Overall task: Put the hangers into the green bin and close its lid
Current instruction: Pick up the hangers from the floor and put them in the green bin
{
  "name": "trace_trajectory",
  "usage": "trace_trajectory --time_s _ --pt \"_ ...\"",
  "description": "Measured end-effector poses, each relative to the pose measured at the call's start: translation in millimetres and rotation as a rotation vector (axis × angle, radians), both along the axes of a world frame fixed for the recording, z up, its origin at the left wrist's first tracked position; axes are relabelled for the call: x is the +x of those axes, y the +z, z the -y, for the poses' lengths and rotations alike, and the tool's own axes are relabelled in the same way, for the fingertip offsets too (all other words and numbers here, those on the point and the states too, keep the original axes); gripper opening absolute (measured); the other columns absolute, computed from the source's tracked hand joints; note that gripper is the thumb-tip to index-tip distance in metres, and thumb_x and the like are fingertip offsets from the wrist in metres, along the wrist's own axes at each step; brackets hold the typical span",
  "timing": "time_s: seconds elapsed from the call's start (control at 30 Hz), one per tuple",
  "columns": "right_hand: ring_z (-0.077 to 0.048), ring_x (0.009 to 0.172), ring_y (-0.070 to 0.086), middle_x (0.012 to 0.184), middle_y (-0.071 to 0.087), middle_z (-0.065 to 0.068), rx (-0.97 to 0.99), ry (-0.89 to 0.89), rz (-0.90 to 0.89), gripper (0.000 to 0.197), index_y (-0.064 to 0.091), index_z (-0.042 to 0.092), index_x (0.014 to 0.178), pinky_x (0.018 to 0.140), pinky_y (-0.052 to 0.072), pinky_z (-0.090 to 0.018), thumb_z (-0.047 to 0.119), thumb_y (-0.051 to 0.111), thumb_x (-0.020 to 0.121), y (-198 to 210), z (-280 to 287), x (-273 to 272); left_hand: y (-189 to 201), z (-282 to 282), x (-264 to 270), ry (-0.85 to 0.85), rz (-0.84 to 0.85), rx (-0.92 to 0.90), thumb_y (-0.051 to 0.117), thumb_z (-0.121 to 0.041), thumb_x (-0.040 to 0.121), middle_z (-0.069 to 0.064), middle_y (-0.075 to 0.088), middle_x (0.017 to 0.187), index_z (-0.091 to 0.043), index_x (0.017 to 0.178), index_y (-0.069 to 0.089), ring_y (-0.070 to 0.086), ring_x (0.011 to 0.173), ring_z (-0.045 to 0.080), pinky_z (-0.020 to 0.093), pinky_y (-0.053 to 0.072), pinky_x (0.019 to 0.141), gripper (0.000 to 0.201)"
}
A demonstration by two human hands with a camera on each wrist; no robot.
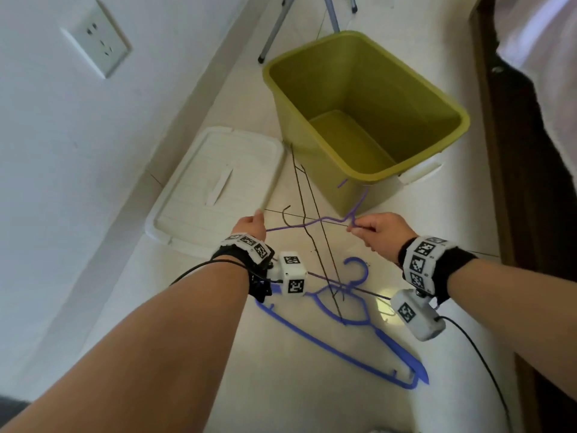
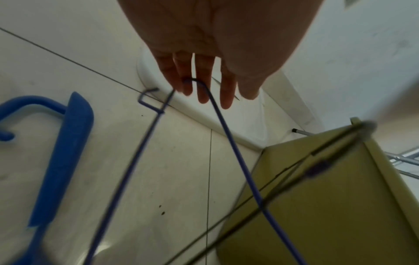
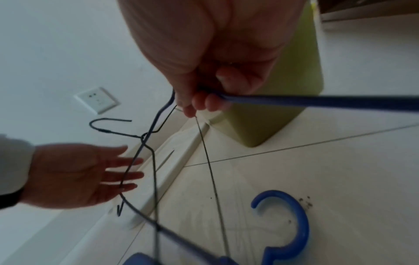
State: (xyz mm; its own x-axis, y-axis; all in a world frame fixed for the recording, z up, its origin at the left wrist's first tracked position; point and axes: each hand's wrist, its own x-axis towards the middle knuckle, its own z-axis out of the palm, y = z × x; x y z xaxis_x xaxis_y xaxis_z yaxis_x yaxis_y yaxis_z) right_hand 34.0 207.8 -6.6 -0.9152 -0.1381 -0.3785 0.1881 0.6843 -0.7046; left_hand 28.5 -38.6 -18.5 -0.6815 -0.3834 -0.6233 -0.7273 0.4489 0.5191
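Note:
The green bin (image 1: 315,89) stands open on the tiled floor, and its white lid (image 1: 215,185) lies flat to its left. In front of the bin my right hand (image 1: 359,229) pinches a purple wire hanger (image 1: 312,222) near its neck. My left hand (image 1: 254,221) touches the hanger's other end with straight fingers (image 2: 204,86); the wire (image 2: 229,134) bends round them. A dark wire hanger (image 1: 307,195) is tangled with the purple one and leans on the bin. A blue plastic hanger (image 1: 359,335) lies on the floor below my wrists.
A white wall with a socket (image 1: 96,39) runs along the left. Metal legs (image 1: 281,23) stand behind the bin. Dark wooden furniture (image 1: 515,182) borders the right side. Camera cables hang from both wrists.

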Motion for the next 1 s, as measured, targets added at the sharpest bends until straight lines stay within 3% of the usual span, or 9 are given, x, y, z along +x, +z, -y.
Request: trace_trajectory --time_s 0.13,0.2,0.3,0.37,0.43,0.53,0.6,0.83,1.0 --pt "-0.011 0.085 0.062 0.101 0.071 -0.003 0.103 0.26 0.027 0.025 0.071 0.011 0.11 0.09 0.049 -0.025 0.02 0.06 0.09 13.8 18.9 9.0 2.0 -6.7 0.8 -0.087 0.068 0.088 0.011 -0.049 0.1 0.015 0.044 0.148 -0.02 0.134 0.056 0.045 0.132 0.031 0.038 0.029 0.111 0.064" --pt "-0.005 0.079 0.06 0.093 0.067 0.004 0.156 0.405 0.059 0.025 0.072 0.016 0.111 0.085 0.047 -0.02 0.023 0.061 0.089 18.0 31.5 16.0 -3.3 -8.2 2.9 -0.086 0.097 0.239 0.013 -0.056 0.097 0.009 0.054 0.135 -0.02 0.122 0.066 0.046 0.128 0.03 0.036 0.03 0.105 0.07" --pt "-0.005 0.078 0.056 0.092 0.067 0.008 0.19 0.524 0.053 0.026 0.072 0.019 0.111 0.081 0.046 -0.02 0.026 0.061 0.089 19.5 49.4 20.6 -10.5 -9.8 9.5 -0.035 0.137 0.434 0.044 -0.046 0.095 -0.001 0.072 0.082 -0.008 0.104 0.071 0.065 0.091 0.018 0.023 0.047 0.075 0.047" --pt "-0.012 0.092 0.062 0.105 0.072 0.004 0.228 0.562 0.037 0.026 0.072 0.021 0.111 0.092 0.049 -0.028 0.028 0.06 0.088 20.8 55.4 18.9 -9.2 -8.1 11.6 -0.055 0.179 0.451 0.056 -0.027 0.093 -0.004 0.068 0.069 -0.009 0.096 0.066 0.068 0.057 0.006 0.014 0.049 0.047 0.02" --pt "-0.017 0.103 0.063 0.113 0.071 0.001 0.279 0.576 0.024 0.028 0.071 0.022 0.113 0.096 0.048 -0.032 0.031 0.058 0.089 23.2 57.5 16.2 -6.2 -4.4 11.8 -0.077 0.228 0.45 0.057 -0.021 0.093 -0.005 0.07 0.073 -0.012 0.092 0.059 0.067 0.067 0.008 0.019 0.052 0.057 0.009" --pt "-0.019 0.106 0.062 0.116 0.07 -0.001 0.342 0.568 0.007 0.03 0.069 0.021 0.115 0.095 0.048 -0.031 0.032 0.055 0.092 24.7 55.3 10.8 -2.0 3.2 8.1 -0.076 0.313 0.473 0.058 -0.039 0.09 0.004 0.064 0.11 -0.013 0.109 0.054 0.063 0.107 0.023 0.036 0.048 0.1 0.032" --pt "-0.02 0.108 0.061 0.118 0.069 -0.001 0.353 0.522 0.013 0.031 0.068 0.02 0.117 0.095 0.047 -0.03 0.032 0.054 0.092 24.6 52.2 6.0 -1.9 5.9 7.2 -0.036 0.339 0.552 0.06 -0.047 0.085 0.012 0.063 0.117 -0.007 0.117 0.051 0.063 0.1 0.027 0.039 0.044 0.106 0.052" --pt "-0.02 0.117 0.057 0.125 0.066 -0.002 0.318 0.365 0.011 0.033 0.067 0.017 0.119 0.101 0.042 -0.028 0.032 0.055 0.092 29.7 51.8 -10.0 2.3 3.6 4.7 0.102 0.088 0.466 0.042 -0.039 0.097 0.007 0.054 0.077 -0.005 0.132 0.05 0.051 0.062 0.015 0.016 0.047 0.046 0.049" --pt "-0.011 0.073 0.055 0.079 0.067 0.005 0.25 0.221 -0.051 0.03 0.071 0.013 0.109 0.072 0.043 -0.021 0.032 0.059 0.089 37.8 52.0 -20.9 6.7 19.5 -11.4 0.243 -0.068 0.332 0.032 -0.015 0.102 0.018 0.056 0.084 0.013 0.139 0.036 0.052 0.05 0.013 0.019 0.044 0.047 0.047"
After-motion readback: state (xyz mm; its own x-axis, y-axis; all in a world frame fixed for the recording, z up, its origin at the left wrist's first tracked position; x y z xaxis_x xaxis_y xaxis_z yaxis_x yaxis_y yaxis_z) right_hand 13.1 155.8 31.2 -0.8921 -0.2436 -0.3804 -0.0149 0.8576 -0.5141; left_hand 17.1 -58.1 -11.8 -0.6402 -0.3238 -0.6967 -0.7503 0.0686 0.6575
